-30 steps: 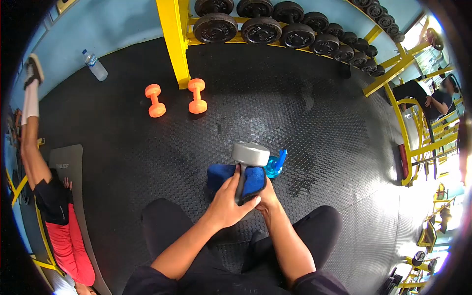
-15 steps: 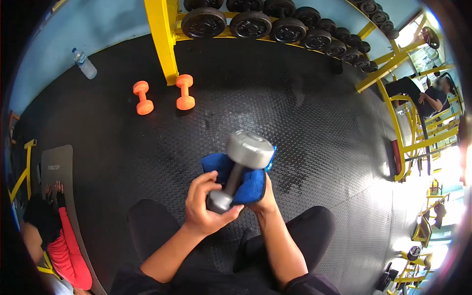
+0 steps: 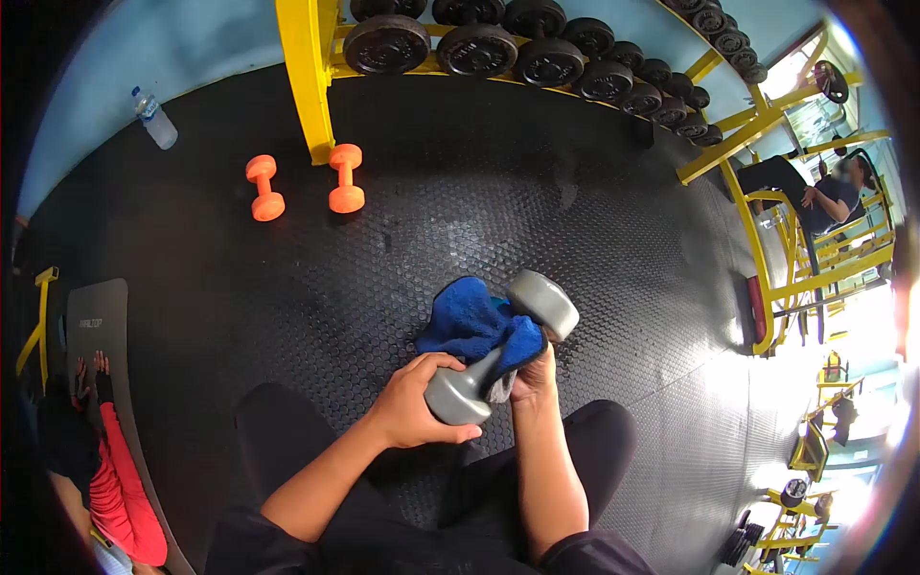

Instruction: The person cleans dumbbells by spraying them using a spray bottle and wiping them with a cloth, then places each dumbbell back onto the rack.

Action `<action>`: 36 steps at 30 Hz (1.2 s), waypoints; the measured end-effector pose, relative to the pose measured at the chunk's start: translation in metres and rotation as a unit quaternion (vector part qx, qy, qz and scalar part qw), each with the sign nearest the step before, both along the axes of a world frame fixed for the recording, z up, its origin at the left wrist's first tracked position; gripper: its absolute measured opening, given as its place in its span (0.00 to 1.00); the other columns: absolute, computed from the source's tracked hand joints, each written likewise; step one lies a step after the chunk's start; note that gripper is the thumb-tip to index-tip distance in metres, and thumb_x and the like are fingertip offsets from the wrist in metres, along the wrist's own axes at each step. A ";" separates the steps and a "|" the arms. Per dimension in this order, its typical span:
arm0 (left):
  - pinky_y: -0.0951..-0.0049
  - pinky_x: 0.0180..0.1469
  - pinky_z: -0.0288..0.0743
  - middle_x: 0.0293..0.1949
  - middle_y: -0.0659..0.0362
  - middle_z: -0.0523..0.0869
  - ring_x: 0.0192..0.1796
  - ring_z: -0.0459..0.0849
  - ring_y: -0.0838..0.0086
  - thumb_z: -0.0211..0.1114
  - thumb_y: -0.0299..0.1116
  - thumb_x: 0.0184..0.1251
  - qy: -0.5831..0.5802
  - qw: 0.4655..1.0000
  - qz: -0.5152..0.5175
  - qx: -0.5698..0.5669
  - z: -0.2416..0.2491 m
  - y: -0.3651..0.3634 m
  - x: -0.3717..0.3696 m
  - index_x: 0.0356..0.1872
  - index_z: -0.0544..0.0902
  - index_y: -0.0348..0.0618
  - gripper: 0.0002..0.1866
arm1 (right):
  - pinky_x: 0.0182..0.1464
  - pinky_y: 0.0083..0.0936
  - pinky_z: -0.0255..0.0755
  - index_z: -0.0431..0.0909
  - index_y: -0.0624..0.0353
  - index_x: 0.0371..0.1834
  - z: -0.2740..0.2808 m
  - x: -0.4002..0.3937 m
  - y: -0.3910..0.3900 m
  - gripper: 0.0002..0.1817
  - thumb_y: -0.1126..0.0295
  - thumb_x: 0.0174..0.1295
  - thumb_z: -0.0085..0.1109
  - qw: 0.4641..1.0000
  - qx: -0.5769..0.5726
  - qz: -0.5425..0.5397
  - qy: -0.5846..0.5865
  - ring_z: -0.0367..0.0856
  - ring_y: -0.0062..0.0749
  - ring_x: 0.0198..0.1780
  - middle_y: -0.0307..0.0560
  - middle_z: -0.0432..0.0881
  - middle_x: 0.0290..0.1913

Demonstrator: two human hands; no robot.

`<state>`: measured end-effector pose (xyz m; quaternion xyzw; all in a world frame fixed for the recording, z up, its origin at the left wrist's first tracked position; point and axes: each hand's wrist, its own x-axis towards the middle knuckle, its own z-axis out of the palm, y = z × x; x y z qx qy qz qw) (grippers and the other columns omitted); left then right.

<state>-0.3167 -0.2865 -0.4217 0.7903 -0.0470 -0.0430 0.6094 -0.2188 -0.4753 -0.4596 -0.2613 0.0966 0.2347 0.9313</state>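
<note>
While my left hand (image 3: pixel 407 402) curls its fingers round the near head of a smooth grey dumbbell (image 3: pixel 458 396), my right hand (image 3: pixel 535 377) grips a soft, fuzzy blue cloth (image 3: pixel 462 321) against the handle; most of its fingers are hidden behind the fabric. I hold the dumbbell tilted above the floor, between my knees, its far head up and to the right. I judge the step in hand to be working the cloth around the handle. Moving on along it calls, I think, for a steady left hold to carry the weight and a looser right grip so that the fabric can slide; the cloth's loose folds could snag my fingers.

Over at the far left, a person in a red top (image 3: pixel 120 489) rests both hands on a flat grey mat (image 3: pixel 96 335), whose long edge bounds that side. Next come a transparent plastic bottle (image 3: pixel 156 120) by the wall and two small orange dumbbells (image 3: pixel 265 188) near the foot of a yellow metal post (image 3: pixel 309 86). My own knees, in black fabric, flank my forearms and limit low swings. Textured black rubber floor (image 3: pixel 613 230) gives me room forward and to the right, as far as the yellow metal frame (image 3: pixel 755 278).
</note>
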 end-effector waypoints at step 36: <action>0.67 0.64 0.68 0.57 0.53 0.76 0.58 0.75 0.72 0.76 0.48 0.59 0.246 0.913 -0.029 -0.323 -0.045 -0.004 -0.007 0.69 0.62 0.38 0.44 | 0.57 0.38 0.78 0.77 0.60 0.53 -0.009 0.011 0.012 0.21 0.53 0.71 0.57 0.993 -0.047 0.015 0.108 0.83 0.36 0.51 0.46 0.85 0.48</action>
